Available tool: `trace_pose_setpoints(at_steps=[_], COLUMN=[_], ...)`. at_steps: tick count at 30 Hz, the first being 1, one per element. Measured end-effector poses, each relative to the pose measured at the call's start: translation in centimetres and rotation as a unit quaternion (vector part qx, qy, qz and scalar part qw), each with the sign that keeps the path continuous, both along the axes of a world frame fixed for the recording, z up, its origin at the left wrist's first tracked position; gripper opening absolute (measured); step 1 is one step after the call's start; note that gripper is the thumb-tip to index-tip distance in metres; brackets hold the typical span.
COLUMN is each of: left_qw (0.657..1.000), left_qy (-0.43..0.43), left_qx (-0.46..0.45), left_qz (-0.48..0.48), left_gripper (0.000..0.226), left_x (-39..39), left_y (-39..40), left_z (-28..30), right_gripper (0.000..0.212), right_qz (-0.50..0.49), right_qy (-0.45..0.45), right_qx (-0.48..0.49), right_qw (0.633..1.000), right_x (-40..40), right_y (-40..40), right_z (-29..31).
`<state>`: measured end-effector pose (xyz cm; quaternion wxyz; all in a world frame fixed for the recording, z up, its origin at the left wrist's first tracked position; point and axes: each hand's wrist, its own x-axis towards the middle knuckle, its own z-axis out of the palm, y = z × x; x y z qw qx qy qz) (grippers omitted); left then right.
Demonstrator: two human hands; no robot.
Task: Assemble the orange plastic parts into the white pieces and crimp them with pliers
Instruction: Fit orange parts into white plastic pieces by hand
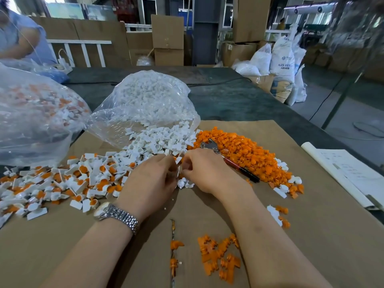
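bare brown cardboard (311,235) lies open at 4 o'clock. the left hand (151,179) and right hand (205,171) meet at centre, fingers curled, pinching a small white piece (178,160) (its axis unclear). pliers (226,160) lie on the orange parts (249,154) at 1 o'clock, long axis running 10 to 4. glossy clear bag (145,104) at 12.

A dark grey surface (228,94) stretches back toward stacked cardboard boxes (168,38) and a white railing (83,48). White sacks (282,59) stand on the grey floor (340,113) at right; daylight enters through rear windows (228,13).
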<state>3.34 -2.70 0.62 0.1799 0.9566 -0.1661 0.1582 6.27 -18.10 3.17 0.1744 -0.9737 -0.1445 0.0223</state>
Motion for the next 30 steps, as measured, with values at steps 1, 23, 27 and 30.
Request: trace_pose_setpoints(at_steps=[1, 23, 27, 30], left_qw=[1.0, 0.781, 0.749, 0.747], left_qy=[0.007, 0.236, 0.233, 0.233], left_qx=[-0.009, -0.579, -0.619, -0.623], left_qz=[0.009, 0.005, -0.019, -0.02], left_gripper=[0.005, 0.025, 0.033, 0.038], left_x=[-0.1, 0.0, 0.3, 0.4], left_y=[0.0, 0.8, 1.2, 1.2], left_z=[0.2, 1.5, 1.3, 1.2], right_gripper=[0.011, 0.007, 0.01, 0.017], right_qz=[0.002, -0.078, -0.092, -0.098], right_qy=[0.011, -0.004, -0.012, 0.009], right_qx=[0.011, 0.227, 0.287, 0.296], right_qw=[1.0, 0.971, 0.954, 0.95], right_x=[-0.1, 1.0, 0.9, 0.7], right_y=[0.0, -1.7, -2.1, -1.9], right_z=[0.1, 0.0, 0.4, 0.4])
